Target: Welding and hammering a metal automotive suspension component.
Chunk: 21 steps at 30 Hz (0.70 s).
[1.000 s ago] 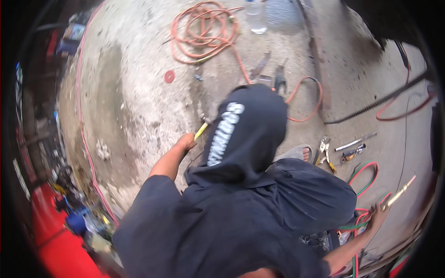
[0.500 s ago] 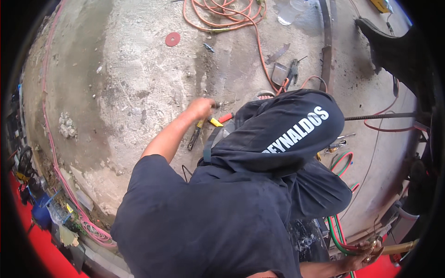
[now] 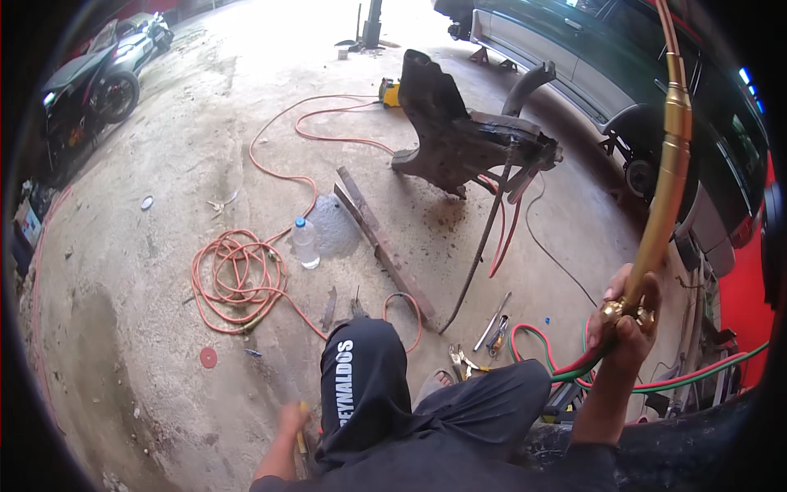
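My right hand (image 3: 625,328) is raised at the right, its fingers wrapped round the valve end of a brass gas torch (image 3: 668,180). The torch points up and away. A red and a green hose (image 3: 566,373) run from its lower end. Down by the floor, beside my bent knee (image 3: 361,361), is my left hand (image 3: 291,416), small and blurred with its fingers curled. A yellow piece (image 3: 302,439) shows at its fingers; whether it is held or just lies alongside, and its kind, I cannot make out.
A dark metal vehicle part (image 3: 459,143) stands ahead, with a steel bar (image 3: 484,242) leaning on it. Nearby lie a coiled orange hose (image 3: 238,279), a water bottle (image 3: 305,243), pliers (image 3: 463,361) and a metal strip (image 3: 385,254). A raised car (image 3: 557,66) is at the right.
My view has tilted up from the floor to the wider workshop. My right hand has risen with the torch from the lower right. My left hand stays low near the floor.
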Each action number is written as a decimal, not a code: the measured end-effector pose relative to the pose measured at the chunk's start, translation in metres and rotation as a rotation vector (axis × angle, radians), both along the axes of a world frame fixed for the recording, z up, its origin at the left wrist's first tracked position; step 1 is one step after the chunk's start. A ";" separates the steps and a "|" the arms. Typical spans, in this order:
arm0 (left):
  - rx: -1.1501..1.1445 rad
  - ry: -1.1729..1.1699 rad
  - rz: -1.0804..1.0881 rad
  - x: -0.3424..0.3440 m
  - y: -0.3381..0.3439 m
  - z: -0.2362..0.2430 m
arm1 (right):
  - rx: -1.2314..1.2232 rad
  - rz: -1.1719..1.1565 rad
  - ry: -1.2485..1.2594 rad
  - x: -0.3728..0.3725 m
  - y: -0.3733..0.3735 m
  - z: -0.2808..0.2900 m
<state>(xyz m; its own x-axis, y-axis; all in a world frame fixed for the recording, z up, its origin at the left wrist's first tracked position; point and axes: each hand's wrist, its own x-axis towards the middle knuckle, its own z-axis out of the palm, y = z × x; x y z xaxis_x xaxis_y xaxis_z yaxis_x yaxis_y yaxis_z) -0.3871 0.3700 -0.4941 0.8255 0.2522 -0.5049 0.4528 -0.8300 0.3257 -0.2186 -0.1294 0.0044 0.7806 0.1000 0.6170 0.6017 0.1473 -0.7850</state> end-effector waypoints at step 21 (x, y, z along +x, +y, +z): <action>-1.872 -0.732 -0.212 0.387 -0.362 0.470 | 0.126 -0.143 0.673 -0.101 -0.030 -0.120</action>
